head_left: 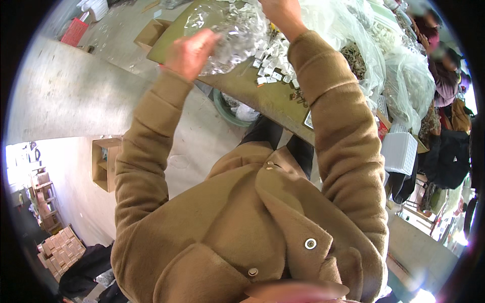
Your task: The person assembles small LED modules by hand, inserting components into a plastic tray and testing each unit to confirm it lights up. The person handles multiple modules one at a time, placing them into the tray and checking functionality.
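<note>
Both your hands hold one clear bag [230,33], up high over the table [262,96]. Your left hand [189,53] grabs the bag's left side, with the fingers curled into the crinkly plastic. Your right hand [278,12] pinches the top right part, near the edge of the picture, so you cannot see all of its fingers.

I think the bag is very light and very soft. It bends and folds any way you push it. It looks shiny, so it may slip if you hold it loosely. Thin plastic like this can rip if you pull too hard. A good place to hold it is at the edges or the opening, with a bunch of plastic in each hand.

Under the bag, little white pieces [273,63] lie in a pile on the table. Beside your right arm sit big bags [404,81] full of pale stuff. A white basket [399,151] hangs near the table's edge. A green tub [227,111] stands on the floor under the table. Brown boxes [60,250] sit far off by your left side.
</note>
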A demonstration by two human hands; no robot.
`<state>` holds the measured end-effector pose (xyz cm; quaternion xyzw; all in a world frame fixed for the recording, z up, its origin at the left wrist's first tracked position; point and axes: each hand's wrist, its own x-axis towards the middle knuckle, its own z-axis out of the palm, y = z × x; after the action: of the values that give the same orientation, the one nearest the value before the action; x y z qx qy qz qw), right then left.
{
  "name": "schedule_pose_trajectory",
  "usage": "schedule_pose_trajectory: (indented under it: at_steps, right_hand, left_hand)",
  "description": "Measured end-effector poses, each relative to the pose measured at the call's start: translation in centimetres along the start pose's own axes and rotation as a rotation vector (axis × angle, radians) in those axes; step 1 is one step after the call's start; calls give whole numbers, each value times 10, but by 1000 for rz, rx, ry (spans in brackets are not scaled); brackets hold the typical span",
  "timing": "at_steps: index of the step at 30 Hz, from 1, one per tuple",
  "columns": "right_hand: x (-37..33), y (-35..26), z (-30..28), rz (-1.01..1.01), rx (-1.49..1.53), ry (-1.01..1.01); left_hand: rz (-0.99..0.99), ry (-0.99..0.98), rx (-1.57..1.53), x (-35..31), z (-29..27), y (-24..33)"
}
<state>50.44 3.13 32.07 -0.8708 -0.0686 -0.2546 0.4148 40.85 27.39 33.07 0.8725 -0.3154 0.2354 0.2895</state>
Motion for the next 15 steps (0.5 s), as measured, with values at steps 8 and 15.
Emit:
schedule_pose_trajectory:
  at_steps: [8, 15]
  right_hand:
    - [0, 8, -21, -56, -14, 50]
    - [-11, 13, -36, 21, -130, -43]
  left_hand:
    - [131, -26, -18, 7, 16, 30]
    - [103, -113, 38, 6, 25, 51]
